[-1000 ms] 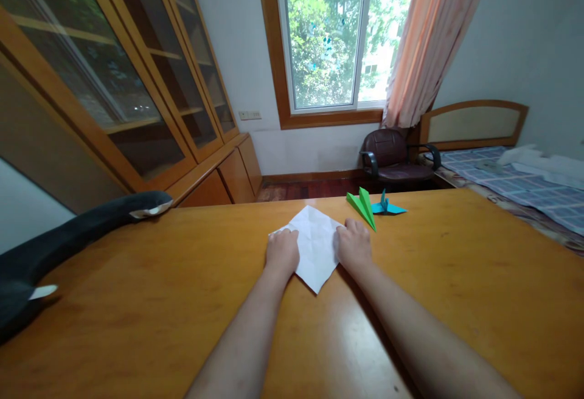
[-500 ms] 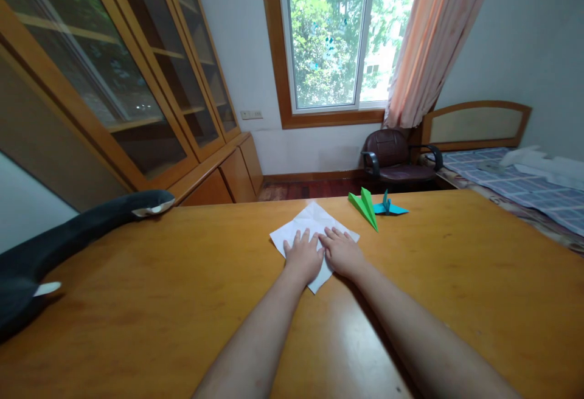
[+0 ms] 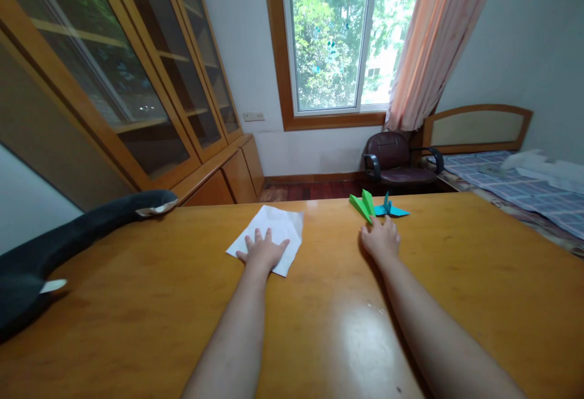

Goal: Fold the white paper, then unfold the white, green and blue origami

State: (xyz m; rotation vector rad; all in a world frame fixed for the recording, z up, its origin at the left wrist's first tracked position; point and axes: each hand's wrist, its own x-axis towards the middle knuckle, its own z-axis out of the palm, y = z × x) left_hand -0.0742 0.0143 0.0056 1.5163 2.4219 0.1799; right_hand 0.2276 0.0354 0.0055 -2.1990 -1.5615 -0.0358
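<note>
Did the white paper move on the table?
Yes. The white paper slid left under the left hand, away from the green paper plane, which stayed put by the right hand.

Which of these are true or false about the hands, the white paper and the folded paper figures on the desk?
1. The left hand lies flat on the white paper. True.
2. The right hand rests on the white paper. False: it is by the green plane.
3. The blue crane sits beside the green plane. True.
4. The white paper lies right of the green plane. False: it lies left.
</note>
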